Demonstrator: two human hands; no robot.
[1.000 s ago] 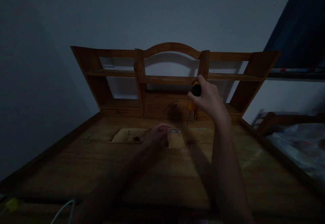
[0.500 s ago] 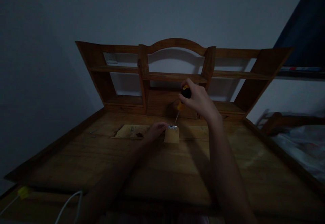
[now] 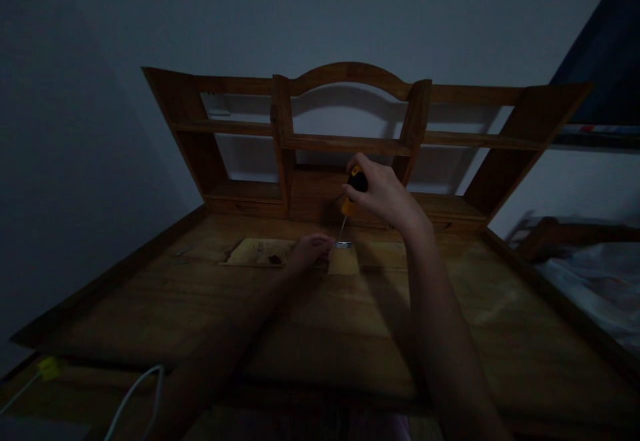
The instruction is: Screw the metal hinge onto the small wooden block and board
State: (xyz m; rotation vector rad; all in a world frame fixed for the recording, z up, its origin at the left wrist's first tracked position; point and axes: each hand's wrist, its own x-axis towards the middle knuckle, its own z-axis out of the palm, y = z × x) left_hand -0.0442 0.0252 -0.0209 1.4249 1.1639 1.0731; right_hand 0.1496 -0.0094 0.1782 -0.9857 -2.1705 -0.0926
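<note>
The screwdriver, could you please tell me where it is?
In the head view, the screwdriver is near the centre, in the right hand, its tip down by the small metal piece.

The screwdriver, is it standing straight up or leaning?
Leaning: the screwdriver slants in the right hand. Its handle is up and to the right of its shaft's lower end, near the small metal piece.

There is one left hand (image 3: 306, 252), one right hand (image 3: 384, 193) (two altogether), one screwdriver (image 3: 349, 206), one metal piece (image 3: 343, 245), one shelf unit (image 3: 345, 143) along the tabletop (image 3: 310, 314)'s back edge.
</note>
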